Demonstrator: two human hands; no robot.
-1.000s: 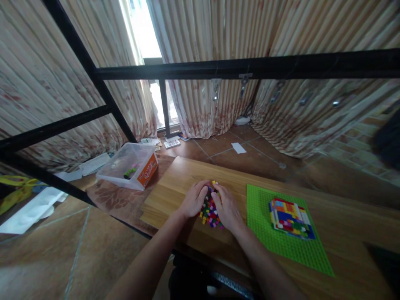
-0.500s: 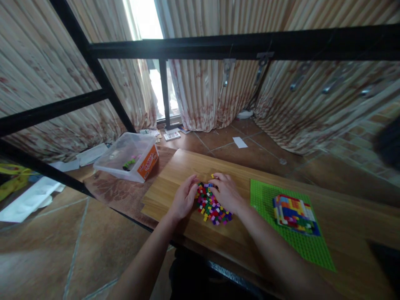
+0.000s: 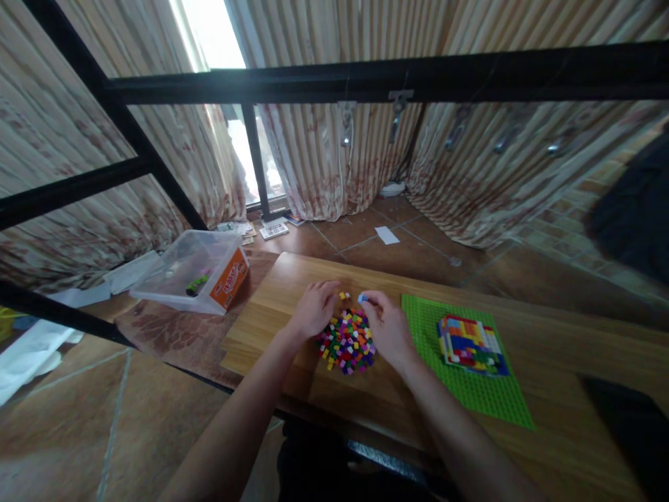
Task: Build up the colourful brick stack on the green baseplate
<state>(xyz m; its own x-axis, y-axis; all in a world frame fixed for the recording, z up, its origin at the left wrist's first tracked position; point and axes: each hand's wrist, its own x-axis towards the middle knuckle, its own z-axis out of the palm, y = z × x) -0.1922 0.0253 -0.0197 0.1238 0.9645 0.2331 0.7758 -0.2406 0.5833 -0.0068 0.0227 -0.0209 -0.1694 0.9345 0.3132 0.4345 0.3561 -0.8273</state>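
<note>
Brick pile (image 3: 347, 343): on the surface (image 3: 272, 296), between the hands
Right hand (image 3: 387, 326): pinching a pale blue brick (image 3: 362, 298), apparently picking it out
Left hand (image 3: 313, 310): curled beside the pile; grasp unclear
Next move: likely needs a steady pinch

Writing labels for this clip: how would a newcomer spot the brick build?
On the wooden table, to the right of the person's right hand, lies a green plate. The build is the squarish multicoloured block sitting on it. Unlike the small loose bricks heaped beside that hand, its bricks are joined into one piece.
</note>
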